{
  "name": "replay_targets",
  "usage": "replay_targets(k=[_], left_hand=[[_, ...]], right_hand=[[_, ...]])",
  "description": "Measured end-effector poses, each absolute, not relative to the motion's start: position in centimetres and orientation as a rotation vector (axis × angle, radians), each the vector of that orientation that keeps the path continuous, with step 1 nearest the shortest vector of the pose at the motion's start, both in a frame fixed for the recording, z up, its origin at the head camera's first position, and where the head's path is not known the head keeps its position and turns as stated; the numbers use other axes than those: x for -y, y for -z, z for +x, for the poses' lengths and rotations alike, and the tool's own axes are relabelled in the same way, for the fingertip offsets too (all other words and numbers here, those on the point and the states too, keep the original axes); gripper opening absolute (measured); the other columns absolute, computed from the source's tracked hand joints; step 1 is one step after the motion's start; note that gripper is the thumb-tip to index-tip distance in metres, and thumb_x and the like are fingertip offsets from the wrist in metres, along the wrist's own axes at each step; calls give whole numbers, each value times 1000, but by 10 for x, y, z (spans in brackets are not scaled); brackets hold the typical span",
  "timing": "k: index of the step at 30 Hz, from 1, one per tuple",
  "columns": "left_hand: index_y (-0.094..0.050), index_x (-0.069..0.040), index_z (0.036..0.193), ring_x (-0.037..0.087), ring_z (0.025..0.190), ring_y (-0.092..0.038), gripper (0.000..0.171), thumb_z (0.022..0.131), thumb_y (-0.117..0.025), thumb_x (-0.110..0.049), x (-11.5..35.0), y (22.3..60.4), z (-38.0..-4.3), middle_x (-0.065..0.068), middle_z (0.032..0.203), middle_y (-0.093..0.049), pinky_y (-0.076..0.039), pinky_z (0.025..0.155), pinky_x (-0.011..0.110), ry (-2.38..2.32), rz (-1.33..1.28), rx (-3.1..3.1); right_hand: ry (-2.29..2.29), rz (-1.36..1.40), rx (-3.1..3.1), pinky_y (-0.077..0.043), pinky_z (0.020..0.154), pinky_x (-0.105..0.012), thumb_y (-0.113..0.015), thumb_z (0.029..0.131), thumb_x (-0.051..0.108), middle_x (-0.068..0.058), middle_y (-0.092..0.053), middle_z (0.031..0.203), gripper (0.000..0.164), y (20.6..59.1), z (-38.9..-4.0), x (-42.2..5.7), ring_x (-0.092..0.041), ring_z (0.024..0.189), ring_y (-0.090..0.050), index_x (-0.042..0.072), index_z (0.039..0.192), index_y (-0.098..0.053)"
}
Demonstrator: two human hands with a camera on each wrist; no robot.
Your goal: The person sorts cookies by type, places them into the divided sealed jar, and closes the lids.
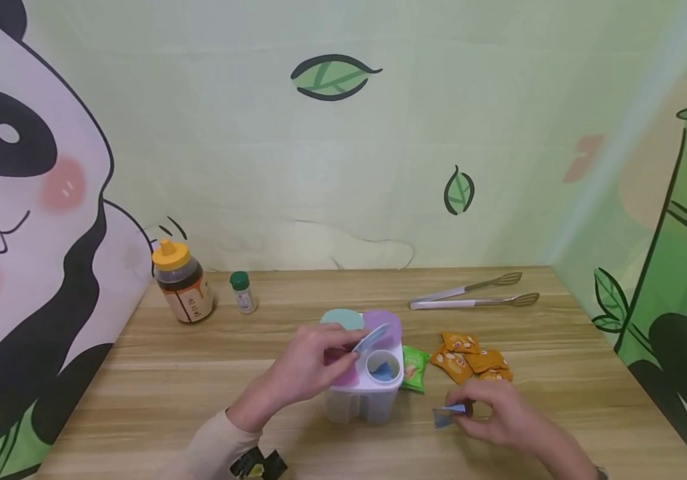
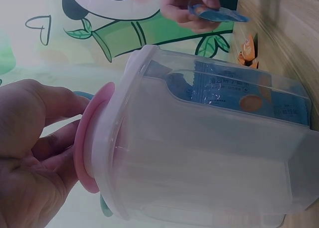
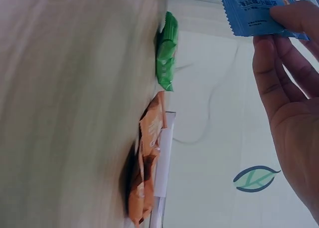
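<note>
A clear storage box [image 1: 358,405] with a white top and round coloured lids stands mid-table. My left hand [image 1: 310,360] pinches its blue lid [image 1: 372,339], tilted up beside an uncovered round opening [image 1: 383,366]. Blue snack packets [image 2: 232,96] show through the box wall in the left wrist view. To the right of the box, my right hand [image 1: 496,413] pinches another blue snack packet [image 3: 256,12] between thumb and fingers, above the table. Just behind that hand lie several orange snack packets [image 1: 469,357]. A green snack packet [image 1: 415,369] lies against the box's right side.
At the back left stand a sauce bottle [image 1: 185,283] with a yellow cap and a small green-capped shaker [image 1: 243,293]. White-handled tongs [image 1: 469,297] lie at the back right. A cloth printed with pandas and leaves [image 1: 343,167] hangs behind the wooden table [image 1: 199,380].
</note>
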State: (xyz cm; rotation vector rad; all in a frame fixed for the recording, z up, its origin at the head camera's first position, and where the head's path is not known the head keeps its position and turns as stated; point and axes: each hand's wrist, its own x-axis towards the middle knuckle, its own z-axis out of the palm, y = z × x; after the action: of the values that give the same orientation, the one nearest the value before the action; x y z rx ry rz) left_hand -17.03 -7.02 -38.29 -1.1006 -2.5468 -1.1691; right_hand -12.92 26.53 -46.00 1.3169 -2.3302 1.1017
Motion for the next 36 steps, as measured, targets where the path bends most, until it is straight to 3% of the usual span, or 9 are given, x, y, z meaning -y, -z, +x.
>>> replay_targets(k=[19,36], left_hand=[[-70,-10,120,5,82,-65,34,86,-72,-9,70,383,-171,-1,91,-69,-55,71,15,1170,-1116,2530],[-69,-12,121,5,83,-66,34,87,-71,-9,71,383,-171,-1,94,-71,-55,72,15,1170,-1128,2534]], right_hand=[[-1099,1375,2132,-51,66,-14,-79,62,-12,3,-70,88,43,446,-144,-255,-5,75,-61,14,95,-69],[-1099,1377,2027,-52,72,-15,-78,67,-8,-3,-70,92,35,431,-153,-238,-11,80,-62,12,96,-73]])
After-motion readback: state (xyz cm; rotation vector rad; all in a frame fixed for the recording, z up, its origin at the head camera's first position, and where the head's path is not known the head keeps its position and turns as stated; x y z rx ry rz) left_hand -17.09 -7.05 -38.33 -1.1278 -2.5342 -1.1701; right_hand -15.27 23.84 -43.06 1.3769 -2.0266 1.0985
